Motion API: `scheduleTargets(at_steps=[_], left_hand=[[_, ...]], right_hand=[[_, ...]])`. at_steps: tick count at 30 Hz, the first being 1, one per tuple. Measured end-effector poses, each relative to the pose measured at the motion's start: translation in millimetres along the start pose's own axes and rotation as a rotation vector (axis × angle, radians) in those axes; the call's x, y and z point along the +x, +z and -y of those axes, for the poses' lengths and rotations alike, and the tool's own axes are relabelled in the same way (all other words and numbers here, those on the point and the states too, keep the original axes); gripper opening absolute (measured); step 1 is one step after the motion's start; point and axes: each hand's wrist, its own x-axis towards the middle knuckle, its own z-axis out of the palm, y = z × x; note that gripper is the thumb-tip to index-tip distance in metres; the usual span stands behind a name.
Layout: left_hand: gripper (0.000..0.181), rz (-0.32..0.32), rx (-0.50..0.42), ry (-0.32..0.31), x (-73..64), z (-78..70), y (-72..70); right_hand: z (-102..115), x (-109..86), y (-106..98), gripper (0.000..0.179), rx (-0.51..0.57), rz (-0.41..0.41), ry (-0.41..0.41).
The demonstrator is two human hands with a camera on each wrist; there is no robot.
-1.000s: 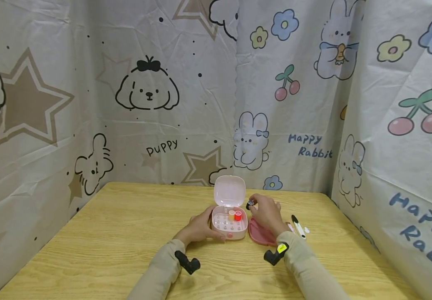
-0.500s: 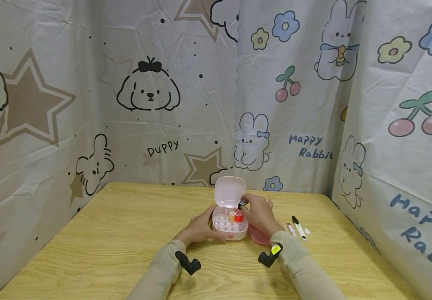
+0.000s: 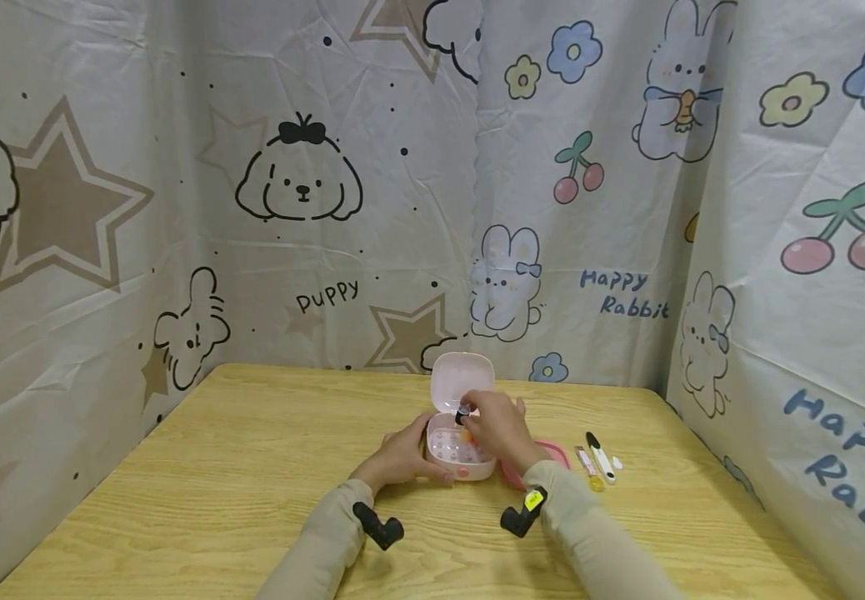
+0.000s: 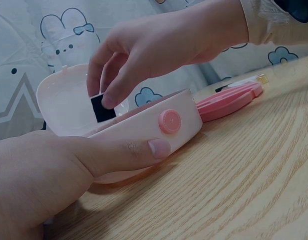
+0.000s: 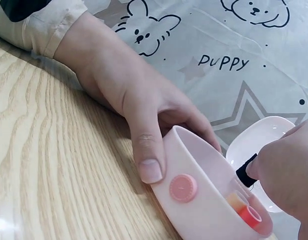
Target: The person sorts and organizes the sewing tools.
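My left hand (image 3: 402, 450) grips the left side of a pale pink sewing box (image 4: 139, 132), its thumb along the front wall near a round pink button. The box's lid (image 3: 462, 373) stands raised at the back. Between the thumb and fingers of my right hand (image 3: 502, 425) is a spool of black thread (image 4: 103, 108), held above the back part of the box. An orange spool (image 5: 236, 202) and a red spool (image 5: 252, 216) stand side by side inside, partly hidden by the right hand in the head view. Rows of small pegs cover the box floor.
A darker pink tray (image 3: 555, 453) lies right of the box, partly under the right forearm. Farther right on the wooden table (image 3: 252, 467) are a slim black-and-white tool (image 3: 600, 458), a small pink-and-white strip (image 3: 586, 461), a yellow round piece (image 3: 596, 483) and a white piece (image 3: 617, 462).
My right hand has carried the black spool leftward, from beside the box to above its back part. The left hand has stayed on the box. The yellow piece has come into sight.
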Motion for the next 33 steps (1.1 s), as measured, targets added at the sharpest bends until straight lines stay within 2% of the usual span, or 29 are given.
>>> scheduleTargets(at_steps=[7, 19, 33], left_hand=[[0.113, 0.003, -0.013, -0.01, -2.0, -2.1, -1.6], [0.113, 0.004, 0.024, -0.017, -1.4, -1.9, -2.1], [0.115, 0.003, 0.031, -0.021, -0.4, -0.1, -0.4]], right_hand=[[6, 1.1, 8, 0.021, -0.028, 0.03, -0.012], [8, 3.2, 16, 0.018, -0.063, -0.005, -0.041], [3, 0.9, 23, 0.014, -0.098, 0.01, -0.017]])
